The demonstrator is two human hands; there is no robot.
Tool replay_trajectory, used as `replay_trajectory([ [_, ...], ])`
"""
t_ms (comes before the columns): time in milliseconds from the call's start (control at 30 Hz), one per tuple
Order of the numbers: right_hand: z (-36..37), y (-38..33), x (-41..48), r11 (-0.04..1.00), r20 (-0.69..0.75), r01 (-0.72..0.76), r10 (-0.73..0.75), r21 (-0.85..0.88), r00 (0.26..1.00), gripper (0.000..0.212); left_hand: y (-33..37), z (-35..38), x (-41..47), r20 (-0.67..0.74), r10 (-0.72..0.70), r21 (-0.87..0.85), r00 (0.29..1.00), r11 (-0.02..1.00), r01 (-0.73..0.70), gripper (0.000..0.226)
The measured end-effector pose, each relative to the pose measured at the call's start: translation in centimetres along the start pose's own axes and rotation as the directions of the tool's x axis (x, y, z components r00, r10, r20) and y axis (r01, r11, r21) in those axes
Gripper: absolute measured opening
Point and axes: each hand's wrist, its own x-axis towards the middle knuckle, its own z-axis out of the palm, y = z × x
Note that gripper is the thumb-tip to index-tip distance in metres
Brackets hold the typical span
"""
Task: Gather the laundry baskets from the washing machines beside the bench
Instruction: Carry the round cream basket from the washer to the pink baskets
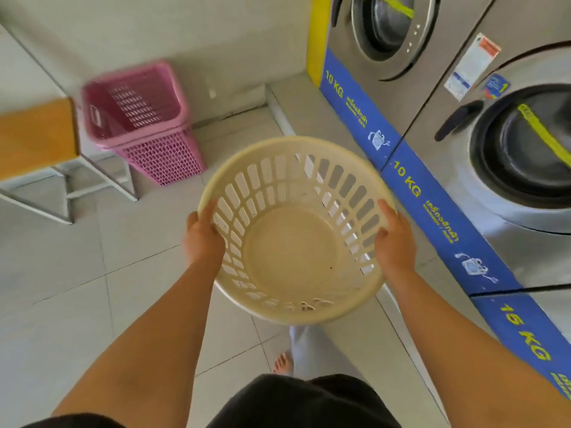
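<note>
A round cream laundry basket is held clear of the tiled floor, mouth tipped up toward the camera, with no long axis to speak of. The left hand and right hand each grip opposite sides of its rim, arms stretched forward, thumbs over the lip. Beyond it a pink rectangular basket stands on the floor just beside the bench end, and washing machines line the right side.
</note>
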Motion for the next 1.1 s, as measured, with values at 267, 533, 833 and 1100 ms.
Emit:
replay_trajectory([
  [267, 6.6, -9.6, 12.5, 0.995, 0.102, 0.098, -0.095, -0.029, 0.990, 0.062, 0.7, 0.0, 13.5, -0.061, -0.109, -0.032, 0.992, 0.994, 0.107, 0.058],
  [533, 10.2, -18.7, 25.2, 0.986, 0.139, 0.153, -0.142, -0.068, 0.980, 0.064, 4.3, 1.0, 26.8, -0.084, -0.176, -0.058, 0.981, 0.984, 0.171, 0.059],
  [833, 19.0, -27.2, 39.8, 0.988, 0.120, 0.129, -0.118, -0.088, 0.986, 0.061, 6.7, 4.4, 45.6, -0.030, -0.186, -0.057, 0.982, 0.981, 0.184, 0.060],
  [1100, 26.8, -32.6, 51.8, 0.984, 0.135, 0.123, -0.106, -0.129, 0.985, 0.059, 8.6, 7.8, 60.6, 0.065, -0.216, -0.007, 0.974, 0.976, 0.217, 0.065],
])
